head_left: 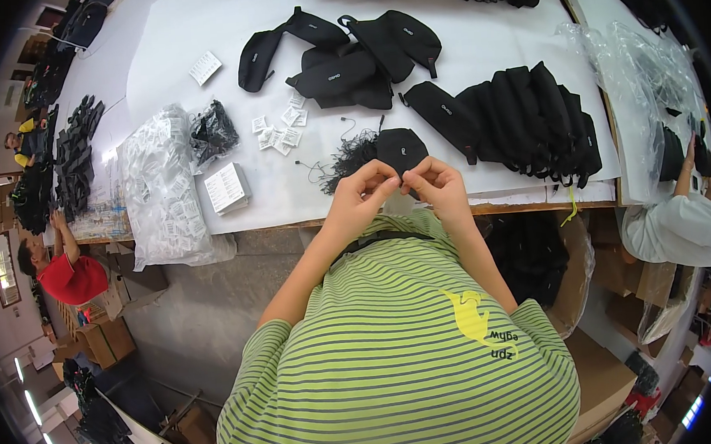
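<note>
Close to the table's near edge, my left hand (364, 195) and my right hand (442, 189) meet with thumbs and fingers pinched together. Their fingertips close on the near end of a small black pouch (400, 146), which extends away from me. Any finer piece between the fingertips is too small to make out. Just left of the pouch lies a tangled heap of thin black cords (353, 158), with a few loose strands straying toward the left.
Black pouches (337, 76) lie loosely beyond my hands; an overlapping row of them (521, 120) spreads right. Small white packets (282, 134), a bag of black items (213, 133), white cards (227, 188) and a large plastic bag (163, 182) sit left. Co-workers stand at both sides.
</note>
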{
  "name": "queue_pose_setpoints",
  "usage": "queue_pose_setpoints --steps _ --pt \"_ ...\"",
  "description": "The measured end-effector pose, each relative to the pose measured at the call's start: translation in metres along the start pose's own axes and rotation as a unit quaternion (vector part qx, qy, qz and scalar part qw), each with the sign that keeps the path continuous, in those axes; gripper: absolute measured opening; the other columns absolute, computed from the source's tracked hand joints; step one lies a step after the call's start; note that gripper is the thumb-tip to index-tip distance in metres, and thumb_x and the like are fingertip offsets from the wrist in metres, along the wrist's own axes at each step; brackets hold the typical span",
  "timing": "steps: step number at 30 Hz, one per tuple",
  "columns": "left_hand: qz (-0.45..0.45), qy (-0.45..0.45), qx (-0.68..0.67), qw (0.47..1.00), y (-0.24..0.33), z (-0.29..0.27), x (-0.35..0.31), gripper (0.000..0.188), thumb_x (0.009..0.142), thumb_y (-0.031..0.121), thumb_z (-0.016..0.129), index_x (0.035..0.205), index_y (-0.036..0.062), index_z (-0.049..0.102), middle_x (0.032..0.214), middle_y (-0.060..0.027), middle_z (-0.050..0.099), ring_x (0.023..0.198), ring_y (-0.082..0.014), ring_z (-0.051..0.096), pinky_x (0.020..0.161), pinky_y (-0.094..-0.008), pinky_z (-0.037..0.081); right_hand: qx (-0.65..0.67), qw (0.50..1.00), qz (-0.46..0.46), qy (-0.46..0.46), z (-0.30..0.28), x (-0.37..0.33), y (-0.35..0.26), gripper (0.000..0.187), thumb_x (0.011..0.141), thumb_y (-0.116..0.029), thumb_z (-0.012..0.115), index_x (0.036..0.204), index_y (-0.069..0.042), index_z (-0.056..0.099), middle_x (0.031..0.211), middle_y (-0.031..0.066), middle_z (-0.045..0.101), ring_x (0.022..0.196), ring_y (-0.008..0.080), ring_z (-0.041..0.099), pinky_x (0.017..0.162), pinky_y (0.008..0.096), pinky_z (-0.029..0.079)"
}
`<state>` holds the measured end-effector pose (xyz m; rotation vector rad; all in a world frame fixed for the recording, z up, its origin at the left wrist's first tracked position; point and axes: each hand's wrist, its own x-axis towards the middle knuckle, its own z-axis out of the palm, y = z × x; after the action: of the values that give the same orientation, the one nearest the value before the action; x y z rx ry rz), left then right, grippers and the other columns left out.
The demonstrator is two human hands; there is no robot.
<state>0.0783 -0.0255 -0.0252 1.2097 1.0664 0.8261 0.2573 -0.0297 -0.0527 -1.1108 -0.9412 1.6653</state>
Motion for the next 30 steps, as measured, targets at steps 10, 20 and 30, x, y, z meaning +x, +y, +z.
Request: queue_pose_setpoints --steps 10,20,30 --pt "0.017 -0.002 0.08 0.997 0.003 -0.001 -0.003 0.014 0.09 0.016 0.059 0.091 0.0022 0.058 0.06 0.0034 0.056 0.055 -0.0005 0.034 0.05 -0.0204 0.024 0.023 0.999 0.026 0.022 0.009 0.001 -0.004 0.012 0.085 -0.013 0.069 0.08 -0.004 0.062 0.072 0.0015 0.064 0.066 0.0057 0.057 0.063 0.0182 0.042" --pt "0.014 -0.006 0.081 0.997 -0.008 -0.007 0.0 0.012 0.087 0.013 0.064 0.089 0.0022 0.059 0.059 0.0036 0.053 0.054 -0.0009 0.035 0.051 -0.0198 0.026 0.017 0.999 0.032 -0.032 0.002 0.002 -0.006 0.014 0.083 -0.012 0.071 0.077 -0.005 0.06 0.069 -0.0007 0.06 0.061 0.0041 0.052 0.058 0.0184 0.039" --pt "0.031 -0.083 0.095 0.991 0.005 0.004 -0.002 0.013 0.085 0.014 0.067 0.088 0.0025 0.061 0.061 0.0006 0.057 0.056 -0.0041 0.047 0.055 -0.0215 0.037 -0.072 0.991 0.007 -0.115 -0.022 0.023 -0.014 0.021 0.09 -0.026 0.063 0.083 -0.006 0.062 0.065 -0.004 0.055 0.062 0.0023 0.048 0.057 0.0184 0.033"
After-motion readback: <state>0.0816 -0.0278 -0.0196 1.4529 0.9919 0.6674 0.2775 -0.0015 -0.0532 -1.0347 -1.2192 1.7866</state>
